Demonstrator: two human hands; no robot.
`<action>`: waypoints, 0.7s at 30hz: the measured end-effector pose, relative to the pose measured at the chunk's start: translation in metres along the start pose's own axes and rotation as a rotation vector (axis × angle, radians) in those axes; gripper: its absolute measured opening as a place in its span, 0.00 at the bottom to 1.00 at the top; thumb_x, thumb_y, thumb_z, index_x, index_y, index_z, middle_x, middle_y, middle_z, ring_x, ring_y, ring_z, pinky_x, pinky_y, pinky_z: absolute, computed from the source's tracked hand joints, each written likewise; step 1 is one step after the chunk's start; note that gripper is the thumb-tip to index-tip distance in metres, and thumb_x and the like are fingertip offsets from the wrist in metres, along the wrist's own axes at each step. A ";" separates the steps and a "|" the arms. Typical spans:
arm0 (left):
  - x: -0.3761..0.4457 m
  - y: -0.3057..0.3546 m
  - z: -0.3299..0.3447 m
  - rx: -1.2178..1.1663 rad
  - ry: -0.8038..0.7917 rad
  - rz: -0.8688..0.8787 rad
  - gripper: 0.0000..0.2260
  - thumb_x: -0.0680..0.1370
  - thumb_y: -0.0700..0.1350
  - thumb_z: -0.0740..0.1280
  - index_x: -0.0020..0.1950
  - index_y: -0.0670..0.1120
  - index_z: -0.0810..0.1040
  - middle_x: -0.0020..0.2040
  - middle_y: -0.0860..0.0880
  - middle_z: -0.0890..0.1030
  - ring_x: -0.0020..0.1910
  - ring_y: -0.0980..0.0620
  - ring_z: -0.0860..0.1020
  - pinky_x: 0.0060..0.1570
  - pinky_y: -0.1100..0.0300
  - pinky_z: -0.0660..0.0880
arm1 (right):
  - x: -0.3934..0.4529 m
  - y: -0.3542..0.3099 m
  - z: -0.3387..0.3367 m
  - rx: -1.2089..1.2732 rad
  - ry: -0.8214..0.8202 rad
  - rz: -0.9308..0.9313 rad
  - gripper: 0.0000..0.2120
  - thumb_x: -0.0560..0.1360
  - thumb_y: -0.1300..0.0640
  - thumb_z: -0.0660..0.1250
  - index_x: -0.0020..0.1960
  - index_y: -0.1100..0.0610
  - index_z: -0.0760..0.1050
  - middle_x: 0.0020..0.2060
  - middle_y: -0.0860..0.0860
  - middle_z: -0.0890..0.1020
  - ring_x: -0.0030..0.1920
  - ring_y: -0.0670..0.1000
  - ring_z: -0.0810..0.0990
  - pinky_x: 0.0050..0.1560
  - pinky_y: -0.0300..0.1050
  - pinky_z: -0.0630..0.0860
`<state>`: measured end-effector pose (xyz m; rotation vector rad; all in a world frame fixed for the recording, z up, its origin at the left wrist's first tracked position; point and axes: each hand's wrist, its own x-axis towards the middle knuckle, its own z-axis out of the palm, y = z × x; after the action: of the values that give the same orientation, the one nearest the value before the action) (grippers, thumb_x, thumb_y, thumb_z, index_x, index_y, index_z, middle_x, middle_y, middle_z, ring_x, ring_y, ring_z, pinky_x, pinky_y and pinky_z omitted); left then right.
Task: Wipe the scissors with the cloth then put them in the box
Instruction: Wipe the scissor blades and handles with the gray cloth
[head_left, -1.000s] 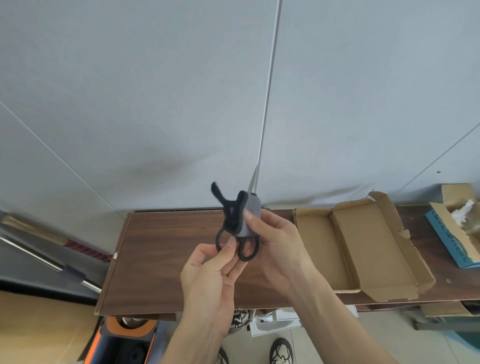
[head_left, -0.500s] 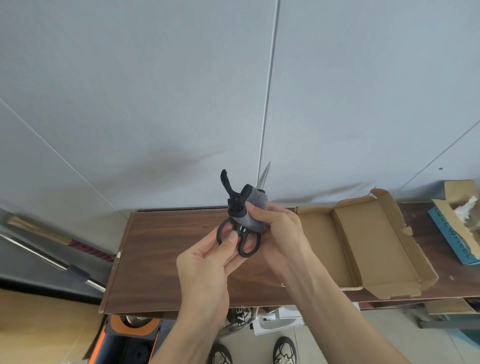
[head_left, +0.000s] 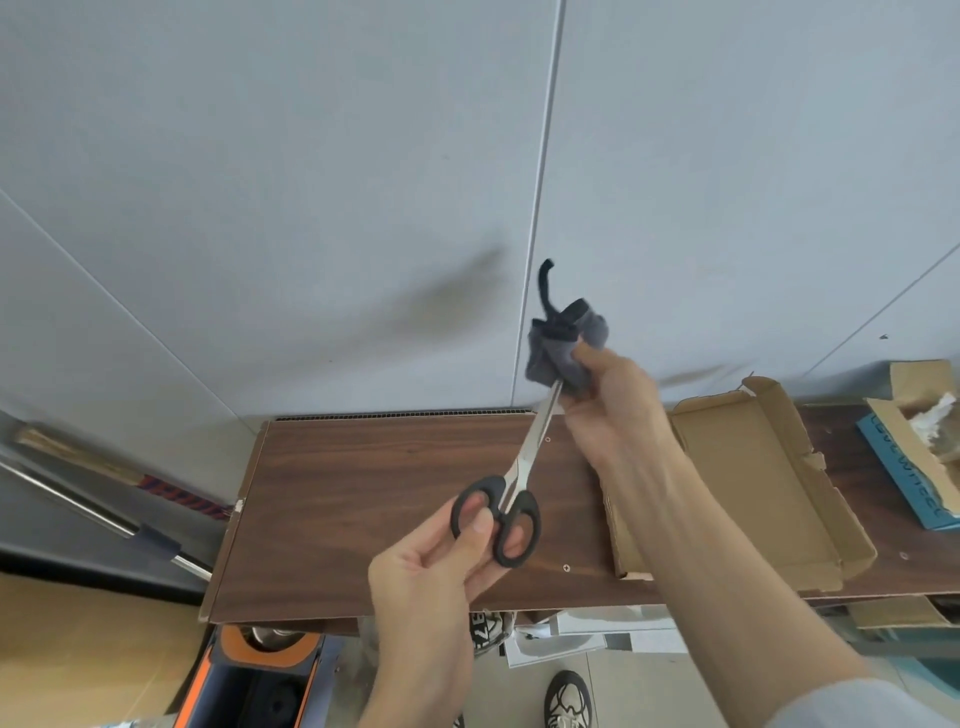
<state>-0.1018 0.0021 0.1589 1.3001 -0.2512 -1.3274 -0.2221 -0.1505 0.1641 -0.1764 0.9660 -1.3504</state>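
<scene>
Spanning wooden shelf (head_left: 363, 493) | grey wall (head_left: 260, 182) | cardboard box (head_left: 753, 493) right

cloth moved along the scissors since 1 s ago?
Yes. The cloth in the right hand slid from beside the handles to the scissors' blade tips, away from the handles.

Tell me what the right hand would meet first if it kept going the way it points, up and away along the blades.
Probably the grey wall; nothing shows between it and the right hand, though depth is unclear.
</scene>
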 end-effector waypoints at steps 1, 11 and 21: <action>-0.002 -0.001 -0.003 0.005 -0.006 -0.001 0.09 0.74 0.29 0.67 0.45 0.38 0.86 0.43 0.36 0.86 0.41 0.42 0.85 0.40 0.53 0.83 | 0.004 -0.010 -0.002 0.009 0.004 -0.032 0.07 0.73 0.72 0.64 0.48 0.66 0.78 0.54 0.65 0.83 0.52 0.61 0.83 0.51 0.53 0.80; 0.028 0.057 -0.023 0.654 -0.150 0.413 0.15 0.72 0.32 0.72 0.45 0.53 0.87 0.39 0.51 0.88 0.43 0.54 0.86 0.55 0.51 0.79 | -0.049 -0.065 0.018 -1.372 -0.851 -0.706 0.19 0.65 0.61 0.79 0.56 0.55 0.83 0.49 0.44 0.87 0.56 0.37 0.80 0.66 0.34 0.67; 0.036 0.082 -0.025 1.202 -0.396 1.443 0.11 0.75 0.38 0.63 0.52 0.46 0.82 0.43 0.47 0.87 0.44 0.53 0.79 0.39 0.63 0.76 | -0.043 -0.018 0.012 -1.911 -1.110 -1.206 0.08 0.66 0.64 0.69 0.45 0.60 0.81 0.37 0.52 0.85 0.39 0.58 0.80 0.53 0.54 0.76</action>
<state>-0.0252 -0.0353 0.1961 1.1747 -2.0337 -0.0046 -0.2242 -0.1230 0.2032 -2.9004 0.7499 -0.4467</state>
